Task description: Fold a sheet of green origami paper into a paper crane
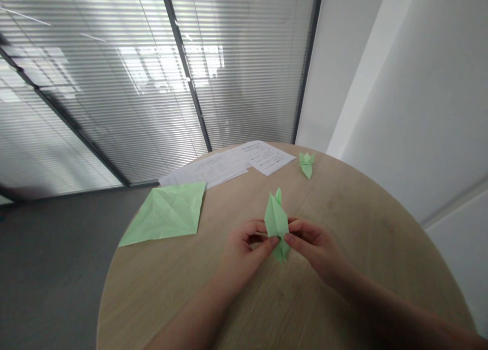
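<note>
A light green piece of folded origami paper (276,219) is held upright between my two hands, just above the table. It has a pointed top with a second narrow flap behind it and a point at the bottom. My left hand (249,245) pinches its left edge, thumb in front and fingers behind. From the other side my right hand (314,243) grips the right edge the same way, its thumb tip close to the left thumb. The fingers behind the paper are partly hidden.
On the round wooden table (343,212), a creased green sheet (168,212) lies at the left edge. Printed white papers (263,156) overlap at the back. A small finished-looking green origami piece (306,165) sits back right. Blinds (244,85) and a white wall (438,111) stand beyond.
</note>
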The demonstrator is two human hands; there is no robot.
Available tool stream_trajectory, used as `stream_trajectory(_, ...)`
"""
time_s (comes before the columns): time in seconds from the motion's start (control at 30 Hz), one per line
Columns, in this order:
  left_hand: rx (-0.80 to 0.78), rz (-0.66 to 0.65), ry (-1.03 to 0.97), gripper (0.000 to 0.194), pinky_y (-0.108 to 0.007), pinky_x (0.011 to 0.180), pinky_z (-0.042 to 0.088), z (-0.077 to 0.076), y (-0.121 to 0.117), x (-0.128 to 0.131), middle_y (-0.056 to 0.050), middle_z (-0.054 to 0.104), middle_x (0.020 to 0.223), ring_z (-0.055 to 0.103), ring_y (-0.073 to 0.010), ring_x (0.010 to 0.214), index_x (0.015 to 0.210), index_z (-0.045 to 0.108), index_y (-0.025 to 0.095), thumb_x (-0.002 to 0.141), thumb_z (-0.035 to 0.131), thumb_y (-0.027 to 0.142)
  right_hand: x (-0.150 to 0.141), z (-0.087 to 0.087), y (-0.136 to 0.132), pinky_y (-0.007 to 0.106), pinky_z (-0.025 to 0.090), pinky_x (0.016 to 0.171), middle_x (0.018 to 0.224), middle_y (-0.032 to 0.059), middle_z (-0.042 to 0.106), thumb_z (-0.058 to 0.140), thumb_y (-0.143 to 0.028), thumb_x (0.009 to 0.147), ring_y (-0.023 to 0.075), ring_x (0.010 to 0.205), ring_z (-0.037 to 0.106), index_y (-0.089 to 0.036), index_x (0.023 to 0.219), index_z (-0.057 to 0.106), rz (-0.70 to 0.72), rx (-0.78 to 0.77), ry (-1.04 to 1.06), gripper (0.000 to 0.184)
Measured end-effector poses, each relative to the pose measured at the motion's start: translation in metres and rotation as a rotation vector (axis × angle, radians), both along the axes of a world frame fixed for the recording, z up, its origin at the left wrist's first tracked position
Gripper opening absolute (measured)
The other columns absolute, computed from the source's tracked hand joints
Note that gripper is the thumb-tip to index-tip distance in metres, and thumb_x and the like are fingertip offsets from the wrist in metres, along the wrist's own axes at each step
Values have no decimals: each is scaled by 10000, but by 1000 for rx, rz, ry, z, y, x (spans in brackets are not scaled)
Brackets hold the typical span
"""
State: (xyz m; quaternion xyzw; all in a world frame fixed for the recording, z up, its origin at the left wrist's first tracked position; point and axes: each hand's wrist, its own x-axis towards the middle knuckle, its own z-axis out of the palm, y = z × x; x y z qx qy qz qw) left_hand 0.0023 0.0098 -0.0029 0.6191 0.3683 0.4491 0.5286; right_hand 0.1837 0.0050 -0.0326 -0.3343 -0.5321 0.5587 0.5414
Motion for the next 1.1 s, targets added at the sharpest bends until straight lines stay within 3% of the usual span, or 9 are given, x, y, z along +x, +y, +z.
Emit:
stream_trajectory(0.17, 54, 48, 49, 128, -281, 718, 553, -1, 2, 0, -104, 723, 1054, 688, -194, 843, 865, 761, 159, 818, 716, 269, -1, -2, 0, 250, 554, 791, 1084, 66, 703, 800, -347, 770, 154, 923, 678, -184, 787, 714, 23, -23, 47, 185)
stream_trajectory(0.43, 108, 92, 92, 84, -275, 694, 555, -2, 3, 0, -86, 718, 978, 679, -184, 802, 831, 740, 165, 810, 704, 237, -2, -4, -1, 260, 548, 765, 1094, 68, 692, 797, -376, 762, 151, 888, 658, -181, 792, 673, 48, -24, 14, 233)
stream_trajectory(0.6, 397, 168, 239, 101, -305, 811, 557, 3, -3, -3, -71, 721, 991, 680, -188, 886, 914, 735, 199, 841, 669, 177, -2, -4, -1, 290, 543, 841, 934, 56, 718, 764, -382, 794, 170, 891, 667, -188, 832, 711, -25, 33, -112, 205)
stream_trajectory(0.73, 609, 167, 319, 203, -313, 884, 548, 5, -8, -6, -81, 713, 1056, 682, -195, 968, 979, 737, 220, 849, 623, 113, -2, 2, -5, 314, 565, 848, 925, 50, 740, 778, -349, 769, 197, 887, 688, -213, 896, 747, -87, 59, -135, 188)
stream_trajectory(0.87, 729, 145, 365, 233, -314, 886, 552, 7, -10, -8, -98, 701, 1094, 674, -204, 1013, 978, 744, 214, 850, 599, 84, 0, 6, -8, 296, 584, 758, 966, 72, 745, 809, -321, 705, 221, 857, 700, -215, 787, 740, -126, 75, -102, 150)
stream_trajectory(1.0, 788, 119, 376, 248, -318, 877, 553, 11, -11, -8, -100, 700, 1104, 670, -204, 1020, 990, 745, 217, 864, 587, 74, 2, 1, -10, 286, 573, 765, 1014, 79, 731, 760, -364, 765, 222, 881, 694, -226, 799, 748, -79, 76, -10, 142)
stream_trajectory(1.1, 817, 120, 357, 247, -307, 856, 556, 12, -12, -8, -89, 709, 1059, 674, -191, 984, 1005, 729, 218, 868, 590, 65, 4, -3, -9, 262, 562, 773, 1029, 63, 718, 746, -313, 784, 203, 893, 685, -225, 817, 741, -94, 121, -53, 94)
